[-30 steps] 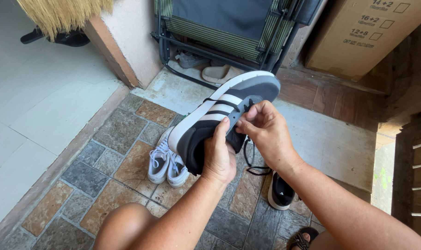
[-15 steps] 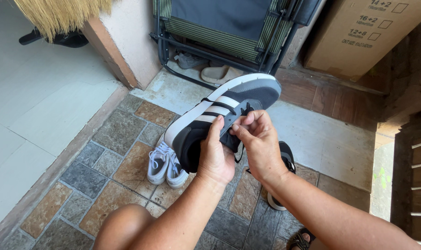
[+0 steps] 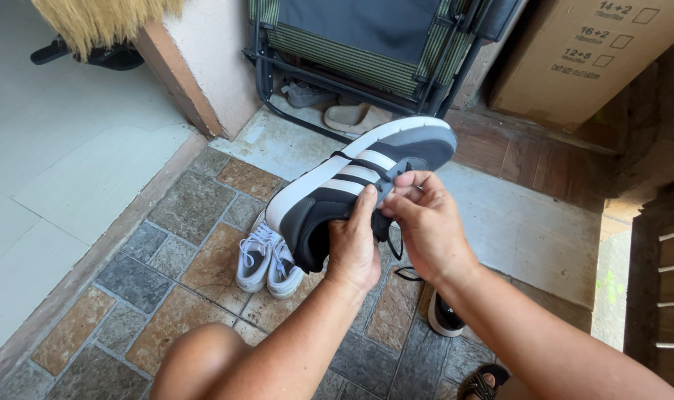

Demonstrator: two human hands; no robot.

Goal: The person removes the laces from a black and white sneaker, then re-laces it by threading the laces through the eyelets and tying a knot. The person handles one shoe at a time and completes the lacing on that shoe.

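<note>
Here the left hand [image 3: 353,248] grips the dark sneaker [image 3: 359,185] aloft, steadying it while the right hand [image 3: 426,222] pinches its black lace [image 3: 393,241].

White sneakers [image 3: 269,259] and a black shoe [image 3: 446,317] lie on the stone-tiled floor [image 3: 181,215].

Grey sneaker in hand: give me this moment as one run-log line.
left hand: grips grey sneaker at heel | right hand: pinches black lace | white sneakers: on stone floor below
</note>
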